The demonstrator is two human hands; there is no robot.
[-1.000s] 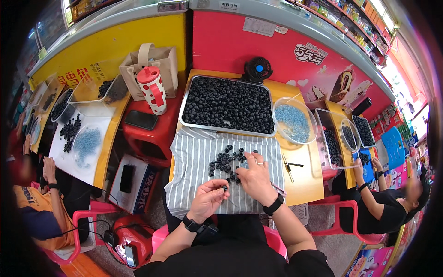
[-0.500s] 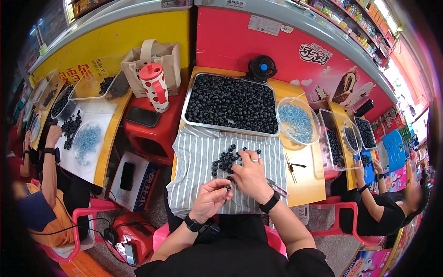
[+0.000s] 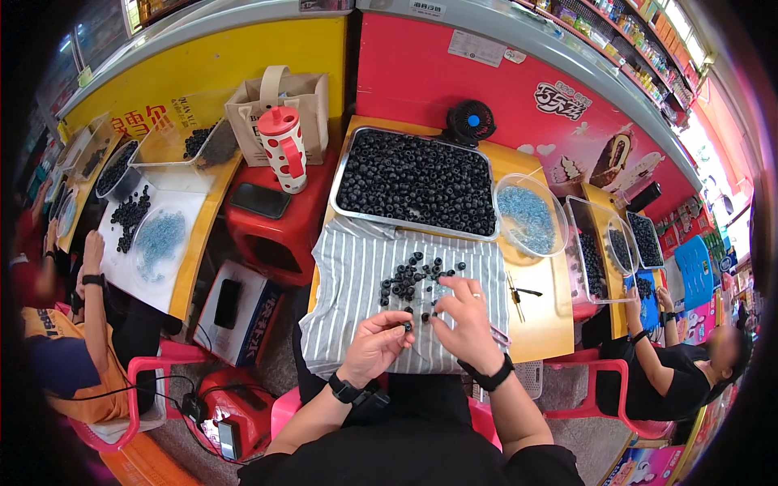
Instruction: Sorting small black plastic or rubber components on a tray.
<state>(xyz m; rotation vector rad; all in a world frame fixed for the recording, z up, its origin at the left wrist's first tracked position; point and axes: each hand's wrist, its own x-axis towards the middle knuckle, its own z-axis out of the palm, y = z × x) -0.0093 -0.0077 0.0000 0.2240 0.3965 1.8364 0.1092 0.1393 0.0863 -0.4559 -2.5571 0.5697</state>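
My left hand [image 3: 375, 350] pinches a small black round piece [image 3: 407, 326] between thumb and fingertips above the striped cloth [image 3: 340, 296]. To its right, my right hand [image 3: 470, 326] is bent over the cloth, thumb and index drawn together. Whatever lies between those fingertips is too small to make out. Beyond both hands, loose black pieces [image 3: 400, 283] are scattered on the cloth. Under the right wrist a slim pink-edged tool [image 3: 501, 335] is mostly hidden. Farther off stands a metal tray [image 3: 347, 174] heaped with similar black pieces, beside a clear bowl [image 3: 562, 235] of tiny light-blue bits.
A small black fan [image 3: 470, 123] stands behind the tray. Thin tools [image 3: 516, 296] lie on the wooden table [image 3: 545, 324]. A red stool [image 3: 251, 227] at left bears a phone [image 3: 261, 201], dotted cup [image 3: 283, 154] and paper bag [image 3: 312, 109]. Other people work at tables on both sides.
My right hand has moved slightly right and back from the left one, uncovering more black pieces. The left hand still pinches its piece. The whole view has shifted a little.
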